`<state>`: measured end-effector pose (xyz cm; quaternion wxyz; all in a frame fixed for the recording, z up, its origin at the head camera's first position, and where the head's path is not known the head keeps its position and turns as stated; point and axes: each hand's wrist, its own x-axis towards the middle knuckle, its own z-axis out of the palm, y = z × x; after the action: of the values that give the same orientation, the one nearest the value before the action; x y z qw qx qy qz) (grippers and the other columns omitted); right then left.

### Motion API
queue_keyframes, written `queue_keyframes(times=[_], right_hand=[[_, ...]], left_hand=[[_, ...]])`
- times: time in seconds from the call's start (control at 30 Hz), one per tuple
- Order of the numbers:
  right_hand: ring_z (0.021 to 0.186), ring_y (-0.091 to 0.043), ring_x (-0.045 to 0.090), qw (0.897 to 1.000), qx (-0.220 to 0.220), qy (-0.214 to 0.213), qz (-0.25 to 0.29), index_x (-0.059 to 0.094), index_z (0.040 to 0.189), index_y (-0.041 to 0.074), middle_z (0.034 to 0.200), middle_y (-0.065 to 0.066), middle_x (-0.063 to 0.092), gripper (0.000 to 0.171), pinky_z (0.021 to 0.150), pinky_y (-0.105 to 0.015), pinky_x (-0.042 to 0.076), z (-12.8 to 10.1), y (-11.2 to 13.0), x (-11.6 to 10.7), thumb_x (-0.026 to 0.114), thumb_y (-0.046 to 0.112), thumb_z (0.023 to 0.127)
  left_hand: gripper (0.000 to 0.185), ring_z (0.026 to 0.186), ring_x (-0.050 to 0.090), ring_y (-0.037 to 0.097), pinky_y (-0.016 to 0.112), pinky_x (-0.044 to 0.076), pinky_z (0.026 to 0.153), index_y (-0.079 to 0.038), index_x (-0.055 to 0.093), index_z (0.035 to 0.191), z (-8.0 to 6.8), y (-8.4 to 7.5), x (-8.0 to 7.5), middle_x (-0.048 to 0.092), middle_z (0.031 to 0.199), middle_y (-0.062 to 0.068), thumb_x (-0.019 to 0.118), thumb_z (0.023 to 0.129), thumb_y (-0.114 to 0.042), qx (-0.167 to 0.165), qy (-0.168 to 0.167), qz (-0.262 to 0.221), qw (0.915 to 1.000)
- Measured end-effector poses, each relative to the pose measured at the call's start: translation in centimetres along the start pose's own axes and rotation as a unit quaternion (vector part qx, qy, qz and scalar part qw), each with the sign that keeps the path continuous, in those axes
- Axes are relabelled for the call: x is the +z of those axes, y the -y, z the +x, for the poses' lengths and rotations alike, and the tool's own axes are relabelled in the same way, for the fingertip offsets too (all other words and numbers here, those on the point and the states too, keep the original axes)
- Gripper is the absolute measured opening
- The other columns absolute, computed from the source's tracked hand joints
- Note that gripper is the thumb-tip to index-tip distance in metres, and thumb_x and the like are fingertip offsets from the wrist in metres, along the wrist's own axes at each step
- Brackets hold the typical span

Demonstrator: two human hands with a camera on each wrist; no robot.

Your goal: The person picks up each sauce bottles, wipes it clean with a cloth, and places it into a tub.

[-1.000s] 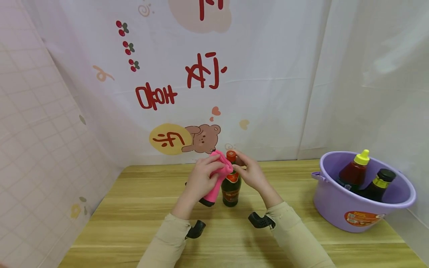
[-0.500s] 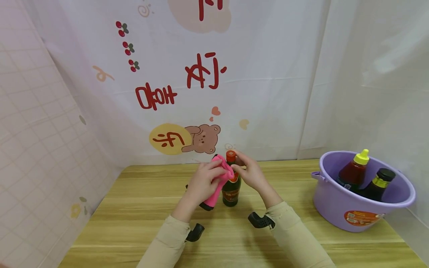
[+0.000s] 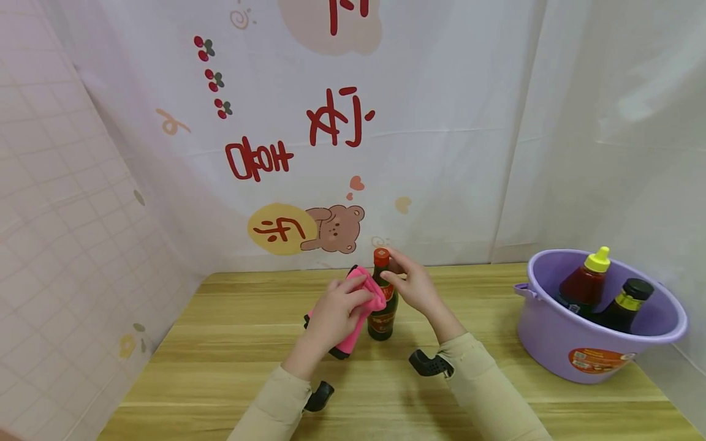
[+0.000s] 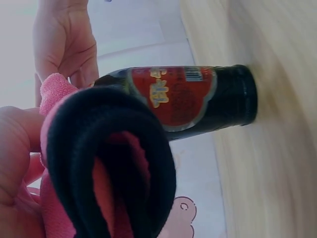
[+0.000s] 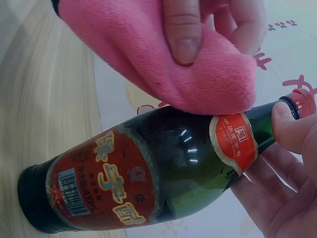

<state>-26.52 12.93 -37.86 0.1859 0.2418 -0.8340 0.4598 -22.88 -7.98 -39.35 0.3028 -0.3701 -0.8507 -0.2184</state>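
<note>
A dark glass bottle (image 3: 382, 315) with a red cap and red label stands upright on the wooden table (image 3: 231, 343). My right hand (image 3: 410, 283) pinches its neck just under the cap. My left hand (image 3: 339, 306) grips a folded pink cloth (image 3: 361, 300) with a black edge and presses it against the bottle's shoulder. The left wrist view shows the cloth (image 4: 106, 163) bunched in front of the bottle (image 4: 198, 101). In the right wrist view the cloth (image 5: 163, 64) lies over the bottle (image 5: 148, 178) above the label, and the right hand's fingers (image 5: 292, 124) rest on the neck.
A purple plastic basin (image 3: 573, 334) stands at the right of the table, holding a red sauce bottle with a yellow cap (image 3: 584, 282) and a dark bottle with a black cap (image 3: 623, 303). A printed curtain hangs behind; a tiled wall stands at the left.
The left hand has slid the pink cloth down from the bottle's neck to its shoulder. The right hand and bottle have stayed in place.
</note>
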Motion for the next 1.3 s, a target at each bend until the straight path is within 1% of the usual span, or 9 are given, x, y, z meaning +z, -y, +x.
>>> queue_keyframes(times=[0.13, 0.33, 0.47, 0.53, 0.7, 0.97, 1.13, 1.3], right_hand=[[0.094, -0.031, 0.067, 1.0, 0.005, 0.001, -0.002, 0.052, 0.143, 0.007, 0.106, -0.016, 0.071, 0.055, 0.078, -0.047, 0.054, 0.0, 0.0, 0.0, 0.071, 0.008, 0.091], [0.095, -0.031, 0.067, 1.0, 0.007, 0.002, -0.006, 0.052, 0.142, 0.004, 0.105, -0.015, 0.071, 0.054, 0.08, -0.05, 0.054, 0.0, 0.0, -0.1, 0.071, 0.009, 0.091], [0.094, -0.031, 0.067, 1.0, 0.004, 0.002, -0.01, 0.052, 0.142, 0.004, 0.104, -0.014, 0.071, 0.054, 0.08, -0.05, 0.054, 0.0, 0.0, 0.0, 0.071, 0.008, 0.091], [0.094, -0.031, 0.067, 1.0, 0.004, 0.001, -0.01, 0.053, 0.142, 0.004, 0.104, -0.014, 0.071, 0.054, 0.081, -0.05, 0.054, 0.0, 0.0, 0.0, 0.071, 0.008, 0.091], [0.094, -0.03, 0.066, 1.0, 0.007, 0.002, -0.011, 0.053, 0.142, 0.007, 0.104, -0.014, 0.07, 0.054, 0.08, -0.05, 0.054, -0.1, 0.1, -0.1, 0.071, 0.009, 0.091], [0.097, -0.031, 0.066, 1.0, 0.024, 0.006, -0.005, 0.053, 0.143, 0.011, 0.106, -0.014, 0.07, 0.053, 0.083, -0.05, 0.054, -0.1, 0.2, -0.2, 0.07, 0.01, 0.093], [0.096, -0.031, 0.067, 1.0, 0.018, 0.002, -0.01, 0.054, 0.142, 0.011, 0.106, -0.014, 0.07, 0.052, 0.082, -0.05, 0.054, -0.1, 0.2, -0.1, 0.071, 0.011, 0.092], [0.095, -0.03, 0.067, 1.0, 0.012, -0.001, -0.011, 0.054, 0.142, 0.008, 0.106, -0.014, 0.07, 0.053, 0.081, -0.05, 0.054, -0.1, 0.0, -0.1, 0.071, 0.011, 0.092]], left_hand=[[0.017, 0.098, 0.059, 0.032, 0.039, 0.055, 0.075, -0.019, 0.077, 0.099, -0.5, -0.2, 0.2, 0.065, 0.126, 0.011, 0.08, 0.084, -0.012, -0.003, -0.001, 0.0, 1.0], [0.019, 0.093, 0.059, 0.032, 0.041, 0.055, 0.075, -0.019, 0.076, 0.098, -1.3, -0.3, 0.5, 0.065, 0.126, 0.012, 0.081, 0.082, -0.01, -0.01, -0.008, -0.003, 0.9999], [0.019, 0.096, 0.059, 0.033, 0.043, 0.056, 0.078, -0.02, 0.076, 0.098, -1.7, -0.4, 0.7, 0.064, 0.128, 0.011, 0.08, 0.083, -0.009, -0.021, -0.007, -0.008, 0.9997], [0.018, 0.098, 0.059, 0.033, 0.043, 0.056, 0.079, -0.02, 0.076, 0.098, -2.0, -0.4, 0.8, 0.063, 0.129, 0.011, 0.079, 0.084, -0.009, -0.028, -0.004, -0.011, 0.9995], [0.017, 0.097, 0.058, 0.033, 0.043, 0.055, 0.078, -0.02, 0.076, 0.099, -2.5, -0.4, 1.2, 0.064, 0.129, 0.012, 0.079, 0.085, -0.011, -0.035, -0.002, -0.014, 0.9993], [0.019, 0.098, 0.06, 0.033, 0.043, 0.055, 0.079, -0.019, 0.076, 0.098, -3.2, -0.2, 1.8, 0.064, 0.126, 0.012, 0.08, 0.083, -0.01, -0.037, -0.006, -0.02, 0.9991], [0.019, 0.098, 0.06, 0.032, 0.042, 0.054, 0.08, -0.018, 0.076, 0.098, -3.6, 0.0, 2.3, 0.065, 0.125, 0.011, 0.081, 0.082, -0.009, -0.041, -0.007, -0.02, 0.9989], [0.019, 0.1, 0.062, 0.034, 0.042, 0.053, 0.078, -0.017, 0.075, 0.097, -3.9, 0.0, 2.6, 0.066, 0.121, 0.012, 0.081, 0.081, -0.008, -0.038, -0.014, -0.025, 0.9989]])
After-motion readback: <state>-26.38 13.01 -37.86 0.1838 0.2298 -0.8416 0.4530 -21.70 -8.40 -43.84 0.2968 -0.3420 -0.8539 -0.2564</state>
